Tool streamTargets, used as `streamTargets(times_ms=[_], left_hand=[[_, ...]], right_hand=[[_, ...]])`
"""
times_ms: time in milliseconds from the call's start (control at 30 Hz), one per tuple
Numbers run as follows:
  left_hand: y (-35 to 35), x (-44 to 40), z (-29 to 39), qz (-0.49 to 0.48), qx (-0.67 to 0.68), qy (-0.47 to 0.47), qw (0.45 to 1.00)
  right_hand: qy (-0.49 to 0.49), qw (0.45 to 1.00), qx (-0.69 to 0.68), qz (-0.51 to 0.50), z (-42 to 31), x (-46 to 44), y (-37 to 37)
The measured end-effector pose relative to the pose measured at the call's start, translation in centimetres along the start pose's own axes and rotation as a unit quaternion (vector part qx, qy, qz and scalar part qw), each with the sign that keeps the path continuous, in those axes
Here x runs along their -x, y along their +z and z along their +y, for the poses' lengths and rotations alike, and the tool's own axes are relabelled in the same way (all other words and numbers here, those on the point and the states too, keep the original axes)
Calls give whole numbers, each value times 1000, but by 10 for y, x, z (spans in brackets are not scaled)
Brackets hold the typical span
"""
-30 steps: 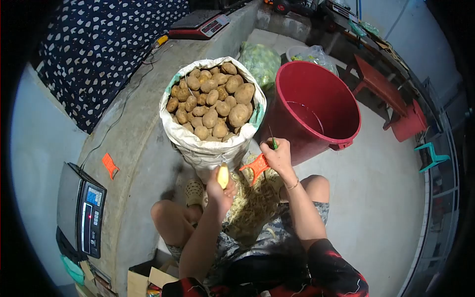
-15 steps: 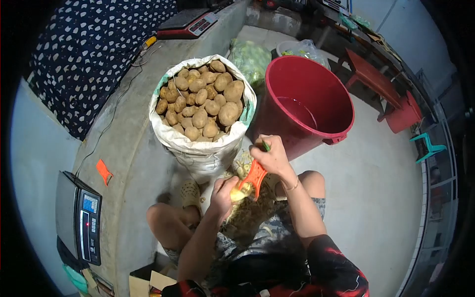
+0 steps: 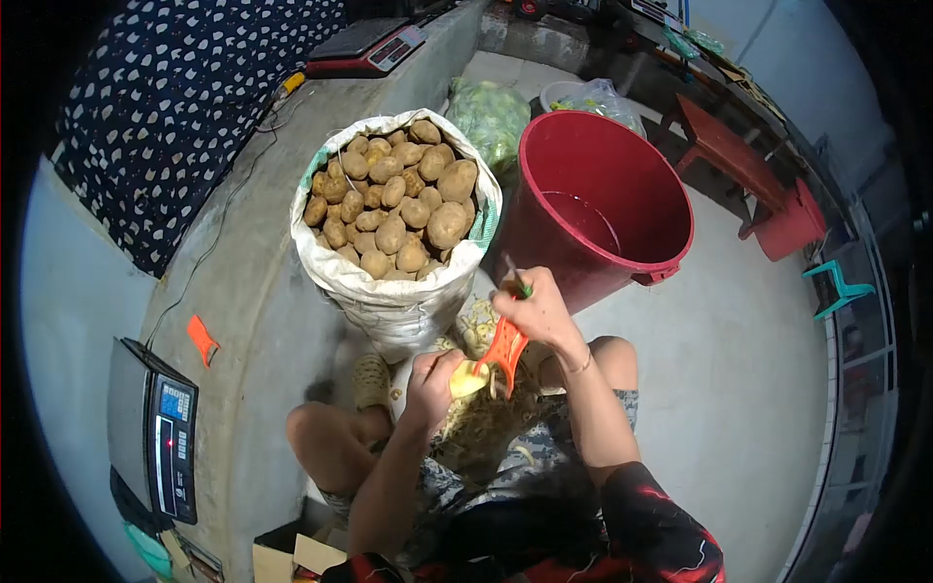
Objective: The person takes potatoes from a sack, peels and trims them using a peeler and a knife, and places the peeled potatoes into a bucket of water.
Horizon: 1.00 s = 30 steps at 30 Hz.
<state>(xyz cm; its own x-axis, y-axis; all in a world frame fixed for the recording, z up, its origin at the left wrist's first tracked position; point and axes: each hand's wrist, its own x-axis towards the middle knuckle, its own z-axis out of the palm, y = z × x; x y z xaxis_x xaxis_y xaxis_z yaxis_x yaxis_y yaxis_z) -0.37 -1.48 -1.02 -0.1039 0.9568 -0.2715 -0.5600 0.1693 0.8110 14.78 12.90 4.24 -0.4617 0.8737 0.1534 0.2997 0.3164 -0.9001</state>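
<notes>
My left hand [image 3: 431, 385] is closed round a pale yellow, peeled potato [image 3: 468, 380] above my lap. In my right hand [image 3: 539, 311] is an orange peeler [image 3: 504, 350], its head against the right side of the potato. A green-handled tool [image 3: 525, 291] with a thin, blurred blade also pokes out of the top of my right fist. Peelings [image 3: 473, 424] lie in a heap beneath both hands. Just beyond my hands stands a white sack [image 3: 394, 309] filled with unpeeled brown potatoes [image 3: 391, 233].
A big red tub [image 3: 607, 255] with some liquid in its bottom stands right of the sack. Behind are a bag of green vegetables [image 3: 486, 121] and a red bench [image 3: 729, 154]. On the left ledge are a scale [image 3: 173, 442] and another orange peeler [image 3: 202, 338]. A cardboard box [image 3: 316, 554] sits near my left side.
The potato has turned in my left hand and shows more of its pale side. My right hand has tilted slightly, and the thin blade above it now shows. The peeler remains at the potato.
</notes>
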Motion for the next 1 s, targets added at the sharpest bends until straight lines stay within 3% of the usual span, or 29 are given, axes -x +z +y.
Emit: streamTargets(times_ms=[33, 100, 133, 233, 367, 400, 433, 467, 500, 533, 567, 600, 633, 700, 733, 767, 833, 867, 933, 967, 1000], left_hand=[[-3, -3, -3, -14, -20, 19, 1000], [-6, 0, -7, -25, -45, 32, 998], [-4, 0, -7, -3, -35, 17, 999], [1, -4, -10, 43, -14, -2, 999], [20, 4, 6, 121, 37, -39, 991], [26, 8, 15, 131, 60, -65, 987], [24, 9, 14, 130, 59, -66, 988], [17, 8, 11, 101, 92, -99, 986], [9, 5, 9, 71, 124, -133, 981], [-4, 1, 1, -7, 156, -146, 977], [-2, 0, 2, -7, 156, -144, 977], [1, -1, 1, -3, 189, -161, 969], [2, 0, 0, 4, 220, -179, 959], [-4, 3, -1, -19, 234, -184, 954], [-6, 3, -2, -49, 248, -187, 949], [-6, 3, -1, -52, 247, -185, 950], [-6, 2, 5, -109, 266, -195, 938], [-3, 3, 5, -109, 267, -195, 937], [17, 6, 17, 36, 210, -215, 953], [14, 7, 16, 40, 211, -217, 952], [11, 9, 16, 10, 205, -200, 958]], right_hand=[[-45, 998, 34, -22, -8, 2, -1], [-87, 992, 85, 38, 19, -6, 2], [9, 997, 59, 48, 32, -10, -1], [77, 996, -21, 44, 26, -8, -7], [-81, 992, 89, 43, 3, 1, -1], [-79, 992, 86, 43, 10, -2, -1], [-17, 994, 94, 53, 19, -7, -3], [43, 992, 102, 63, 26, -12, -7], [41, 992, 103, 67, 23, -11, -7], [47, 996, 42, 63, 21, -7, -4], [52, 997, -17, 55, 10, -3, 0], [-25, 998, -13, 60, -1, 2, 4], [-24, 998, -14, 56, 3, 1, 4], [-120, 987, 72, 73, 13, -3, 3], [-45, 992, 24, 111, 11, -5, 5], [-48, 992, 26, 113, 14, -5, 3], [54, 991, -57, 104, 16, -5, 4], [-39, 994, -20, 104, 18, -1, 6], [-201, 972, 27, 121, -4, 3, 7], [-269, 952, 61, 130, -9, 4, 6], [-231, 959, 50, 157, 2, 0, 8]])
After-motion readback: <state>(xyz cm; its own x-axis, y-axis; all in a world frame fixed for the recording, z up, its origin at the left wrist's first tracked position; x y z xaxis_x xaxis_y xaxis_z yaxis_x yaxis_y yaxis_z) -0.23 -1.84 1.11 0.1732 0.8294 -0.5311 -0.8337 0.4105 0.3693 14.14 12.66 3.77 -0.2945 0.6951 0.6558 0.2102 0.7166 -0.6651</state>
